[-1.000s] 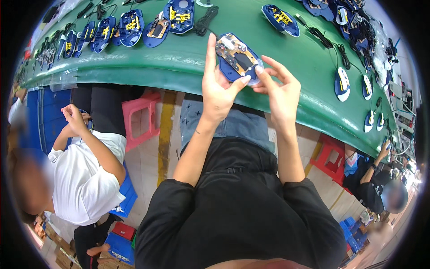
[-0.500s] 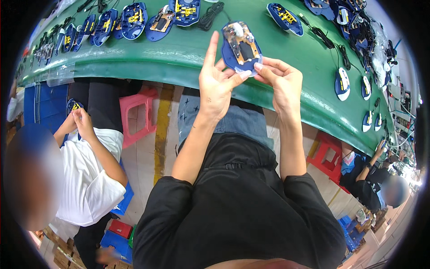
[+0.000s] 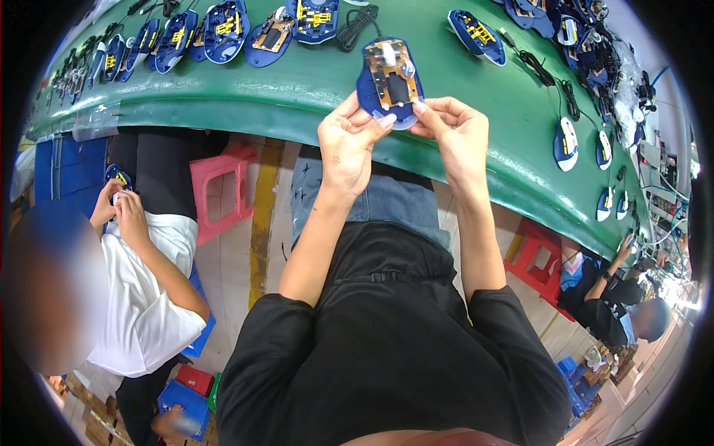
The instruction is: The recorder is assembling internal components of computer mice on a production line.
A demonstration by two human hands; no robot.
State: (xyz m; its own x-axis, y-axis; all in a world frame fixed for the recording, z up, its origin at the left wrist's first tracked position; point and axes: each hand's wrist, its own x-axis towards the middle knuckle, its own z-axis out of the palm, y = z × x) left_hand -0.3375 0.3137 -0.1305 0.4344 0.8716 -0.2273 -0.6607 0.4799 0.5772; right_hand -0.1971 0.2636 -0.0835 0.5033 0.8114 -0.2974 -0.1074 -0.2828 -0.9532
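Between both hands, above the near edge of the green table, I hold a computer mouse base of dark blue plastic. On it lies a brown circuit board with a white part near its far end. My left hand grips the near left rim between thumb and curled fingers. The thumb and fingers of my right hand pinch the near right rim. A black coiled cable lies at the far end of the base and seems to run to it.
Blue mouse shells with yellow parts line the green table at left. Another shell lies to the right, beside black cables. More parts are heaped at far right. People sit on both sides, near red stools.
The mouse base has come slightly left and nearer, turning more upright. My left index finger, stretched out before, has folded down by the base. The person at left has raised their hands a little.
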